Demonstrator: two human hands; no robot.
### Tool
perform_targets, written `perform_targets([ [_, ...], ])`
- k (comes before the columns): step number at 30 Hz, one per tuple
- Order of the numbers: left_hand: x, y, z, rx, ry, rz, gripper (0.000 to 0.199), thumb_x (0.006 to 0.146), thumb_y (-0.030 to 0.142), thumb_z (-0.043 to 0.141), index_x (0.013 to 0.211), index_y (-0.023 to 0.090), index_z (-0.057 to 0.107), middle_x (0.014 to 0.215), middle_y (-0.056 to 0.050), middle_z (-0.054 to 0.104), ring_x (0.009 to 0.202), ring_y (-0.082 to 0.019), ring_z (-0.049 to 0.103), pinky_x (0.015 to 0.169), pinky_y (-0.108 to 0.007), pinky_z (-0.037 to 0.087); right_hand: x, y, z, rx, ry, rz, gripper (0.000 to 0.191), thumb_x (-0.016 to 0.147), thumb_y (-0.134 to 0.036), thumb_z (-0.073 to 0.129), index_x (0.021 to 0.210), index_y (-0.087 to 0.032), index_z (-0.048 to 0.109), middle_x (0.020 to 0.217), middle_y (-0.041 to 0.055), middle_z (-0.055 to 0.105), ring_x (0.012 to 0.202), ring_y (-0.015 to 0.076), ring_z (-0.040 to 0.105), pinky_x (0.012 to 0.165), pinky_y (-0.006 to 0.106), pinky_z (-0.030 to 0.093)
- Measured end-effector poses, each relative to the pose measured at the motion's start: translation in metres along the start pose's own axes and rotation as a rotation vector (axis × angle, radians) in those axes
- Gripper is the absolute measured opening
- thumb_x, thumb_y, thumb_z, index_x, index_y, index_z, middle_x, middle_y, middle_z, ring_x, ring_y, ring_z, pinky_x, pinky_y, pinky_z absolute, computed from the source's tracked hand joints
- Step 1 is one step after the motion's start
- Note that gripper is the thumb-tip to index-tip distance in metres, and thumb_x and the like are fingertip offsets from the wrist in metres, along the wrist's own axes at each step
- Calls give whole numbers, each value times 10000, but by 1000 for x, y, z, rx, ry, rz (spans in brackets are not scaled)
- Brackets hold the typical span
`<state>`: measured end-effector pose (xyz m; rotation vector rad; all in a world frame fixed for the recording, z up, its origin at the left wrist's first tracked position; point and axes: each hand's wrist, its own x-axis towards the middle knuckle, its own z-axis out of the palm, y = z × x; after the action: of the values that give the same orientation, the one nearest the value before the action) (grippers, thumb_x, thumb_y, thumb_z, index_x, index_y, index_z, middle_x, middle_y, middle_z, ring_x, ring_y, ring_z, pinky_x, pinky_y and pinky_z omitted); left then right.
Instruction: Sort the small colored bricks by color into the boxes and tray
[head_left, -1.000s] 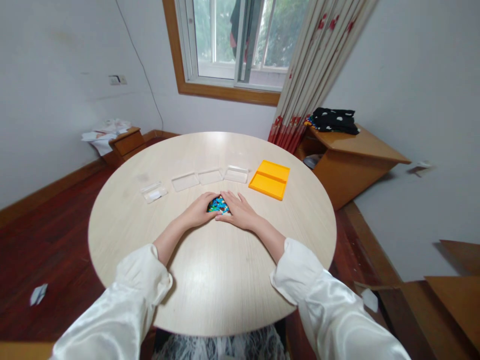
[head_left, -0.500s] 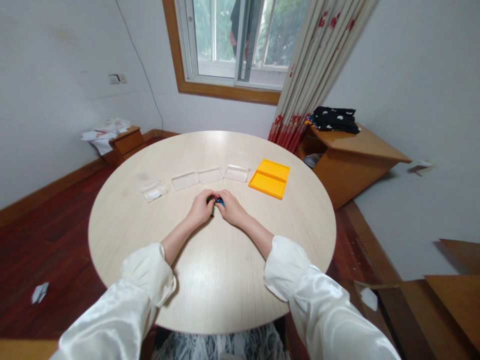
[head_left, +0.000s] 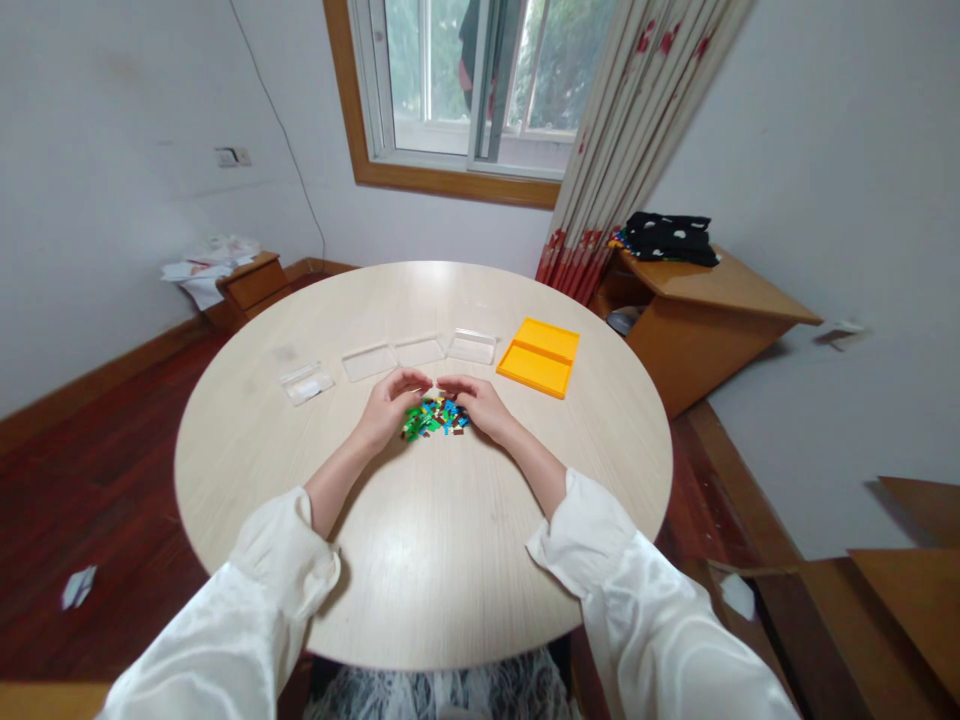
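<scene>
A loose pile of small toy building bricks [head_left: 435,416] in green, blue, brown and pale yellow lies on the round table [head_left: 420,560]. My left hand [head_left: 391,405] curves around the pile's left and far side, fingers extended. From the other side my right hand [head_left: 480,402] does the same, its fingertips close to those of the left. Neither hand appears to grip a brick; parts of the pile's edges are hidden behind the fingers and thumbs.
Beyond my hands stand several clear plastic boxes or lids, among them a shallow one [head_left: 369,362] and a deeper one [head_left: 472,346]. Another clear box [head_left: 306,384] sits at the left. An open yellow case [head_left: 538,358] lies at the right.
My hands have moved apart and opened from a closed cupped position. The bricks they covered now lie spread on the table between them.
</scene>
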<state>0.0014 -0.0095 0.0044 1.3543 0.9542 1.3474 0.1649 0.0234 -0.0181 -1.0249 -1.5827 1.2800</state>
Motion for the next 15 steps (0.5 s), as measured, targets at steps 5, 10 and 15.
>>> perform_targets([
  [5,2,1,-16,-22,-7,44,211,691,260,513,883,185,557,940,-50,642,1006,-213,580,989,-427,383,-15,-9,-4,-385,-61,-103,446,796,-241,503,1232,-150,523,1302,131,512,1226,226,467,1059,441,324],
  [10,3,-9,-20,307,23,-4,391,825,476,408,1114,226,491,1236,-82,532,1194,-215,466,1060,-409,298,-30,-14,8,-757,-208,-131,1039,604,-597,687,1429,-161,231,1500,175,184,1400,347,14,1117,541,117],
  [15,-1,-20,-3,358,-84,-61,527,861,556,303,1265,225,367,1298,-104,473,1230,-202,439,1058,-397,295,-27,-9,30,-835,-167,-205,931,677,-524,665,1406,-120,252,1445,218,272,1385,345,132,1103,540,169],
])
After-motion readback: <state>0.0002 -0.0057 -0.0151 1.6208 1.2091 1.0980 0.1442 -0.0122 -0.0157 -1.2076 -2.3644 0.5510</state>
